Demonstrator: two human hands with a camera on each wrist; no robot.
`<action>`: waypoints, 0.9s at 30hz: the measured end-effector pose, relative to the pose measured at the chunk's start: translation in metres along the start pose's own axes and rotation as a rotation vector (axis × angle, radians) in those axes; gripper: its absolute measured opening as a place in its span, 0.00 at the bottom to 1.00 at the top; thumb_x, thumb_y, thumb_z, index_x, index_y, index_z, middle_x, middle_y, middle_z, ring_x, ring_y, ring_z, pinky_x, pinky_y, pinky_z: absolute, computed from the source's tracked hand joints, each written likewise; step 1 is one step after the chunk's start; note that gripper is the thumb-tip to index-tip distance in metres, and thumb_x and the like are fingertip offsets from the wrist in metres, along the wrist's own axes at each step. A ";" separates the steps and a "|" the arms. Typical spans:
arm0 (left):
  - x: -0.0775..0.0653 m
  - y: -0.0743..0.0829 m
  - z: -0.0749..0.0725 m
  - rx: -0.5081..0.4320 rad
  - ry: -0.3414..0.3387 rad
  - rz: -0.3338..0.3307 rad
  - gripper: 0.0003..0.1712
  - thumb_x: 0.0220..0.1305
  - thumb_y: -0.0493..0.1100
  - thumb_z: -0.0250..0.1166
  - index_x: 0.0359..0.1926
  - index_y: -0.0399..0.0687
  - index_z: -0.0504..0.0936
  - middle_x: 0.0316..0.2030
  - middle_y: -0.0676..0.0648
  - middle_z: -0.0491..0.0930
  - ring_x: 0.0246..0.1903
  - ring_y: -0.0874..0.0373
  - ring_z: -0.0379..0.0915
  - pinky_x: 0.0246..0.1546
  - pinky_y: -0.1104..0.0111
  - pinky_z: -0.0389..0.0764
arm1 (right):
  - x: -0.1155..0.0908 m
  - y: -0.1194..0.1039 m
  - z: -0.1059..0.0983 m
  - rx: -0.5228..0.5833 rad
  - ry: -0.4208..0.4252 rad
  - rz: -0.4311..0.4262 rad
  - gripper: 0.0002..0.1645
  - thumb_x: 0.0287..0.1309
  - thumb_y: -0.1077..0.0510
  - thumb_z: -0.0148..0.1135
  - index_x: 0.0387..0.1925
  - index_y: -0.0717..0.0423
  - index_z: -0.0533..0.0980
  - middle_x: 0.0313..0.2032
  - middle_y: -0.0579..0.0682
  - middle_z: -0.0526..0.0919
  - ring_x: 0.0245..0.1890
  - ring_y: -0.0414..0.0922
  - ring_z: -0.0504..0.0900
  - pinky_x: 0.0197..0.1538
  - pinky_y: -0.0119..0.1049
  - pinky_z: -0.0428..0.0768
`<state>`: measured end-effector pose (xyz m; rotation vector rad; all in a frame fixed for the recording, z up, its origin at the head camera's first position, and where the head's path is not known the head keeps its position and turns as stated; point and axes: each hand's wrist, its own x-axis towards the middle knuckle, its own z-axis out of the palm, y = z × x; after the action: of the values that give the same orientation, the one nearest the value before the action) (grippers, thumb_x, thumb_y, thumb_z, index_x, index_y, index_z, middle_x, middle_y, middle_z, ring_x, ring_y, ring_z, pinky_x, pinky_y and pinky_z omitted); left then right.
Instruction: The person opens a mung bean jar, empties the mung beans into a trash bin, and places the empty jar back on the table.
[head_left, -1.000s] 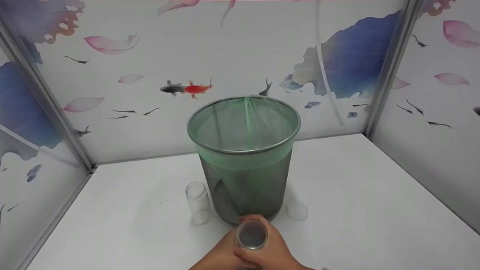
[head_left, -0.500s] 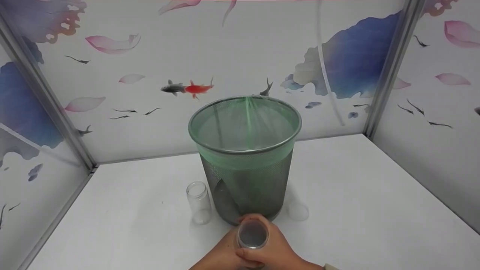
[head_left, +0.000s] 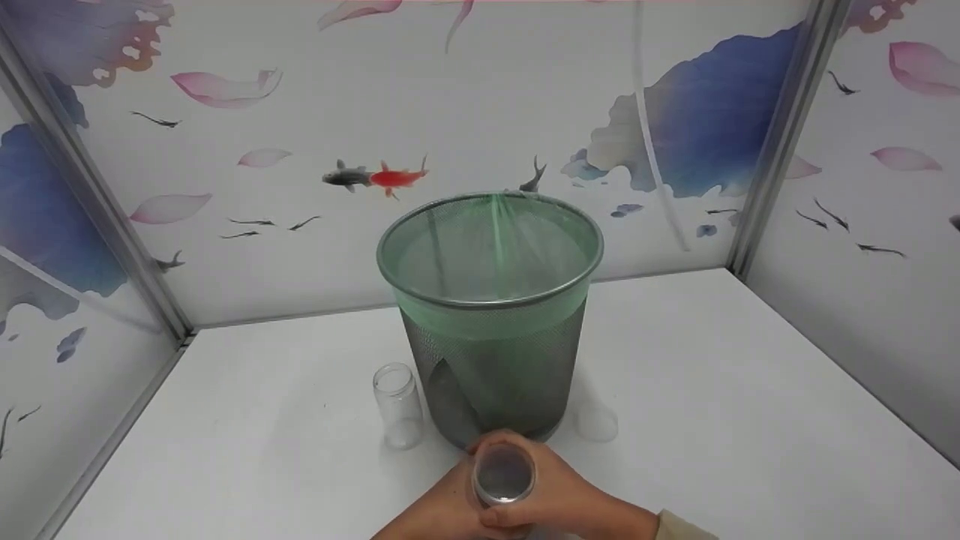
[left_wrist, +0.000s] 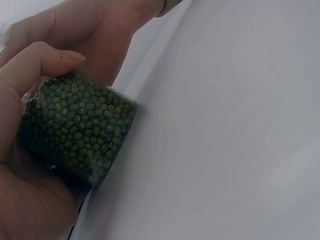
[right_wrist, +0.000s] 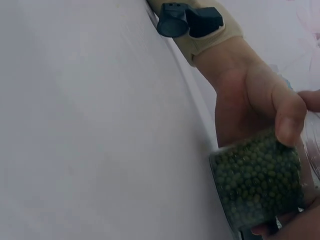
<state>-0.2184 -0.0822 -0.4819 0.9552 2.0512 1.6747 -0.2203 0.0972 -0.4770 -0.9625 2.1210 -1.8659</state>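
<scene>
Both hands hold a clear jar [head_left: 504, 474] low in front of the basket in the head view. Green mung beans [left_wrist: 80, 125] fill its visible lower part in the left wrist view. My right hand [head_left: 562, 491] wraps round it, its thumb on the near side and fingers behind. Lower down on the other side, my left hand [head_left: 442, 504] grips it, with its thumb pressed along the wall in the right wrist view. The jar's base is close to the white table [right_wrist: 110, 150]; whether they touch I cannot tell. A dark grey round shows inside the jar's top.
Directly behind the hands stands a mesh wastebasket [head_left: 491, 304] lined with a green bag. A clear, lidless jar [head_left: 397, 409] stands to its left. On its right lies a faint clear round piece [head_left: 596, 424], its kind unclear. Printed panels enclose the table.
The right hand has turned slightly round the jar, and its forearm has swung outward, with more of the beige sleeve showing. The jar, basket and other things have hardly moved.
</scene>
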 end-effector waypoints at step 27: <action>-0.001 0.002 -0.002 -0.036 0.033 -0.071 0.38 0.52 0.44 0.76 0.63 0.54 0.70 0.55 0.52 0.76 0.54 0.57 0.73 0.57 0.67 0.72 | -0.011 -0.008 0.021 -0.071 0.309 0.111 0.40 0.44 0.51 0.79 0.56 0.54 0.67 0.59 0.54 0.73 0.57 0.50 0.74 0.59 0.41 0.71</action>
<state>-0.2188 -0.0841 -0.4792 0.8390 2.0444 1.6959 -0.1981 0.0860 -0.4769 -0.5827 2.3706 -2.0044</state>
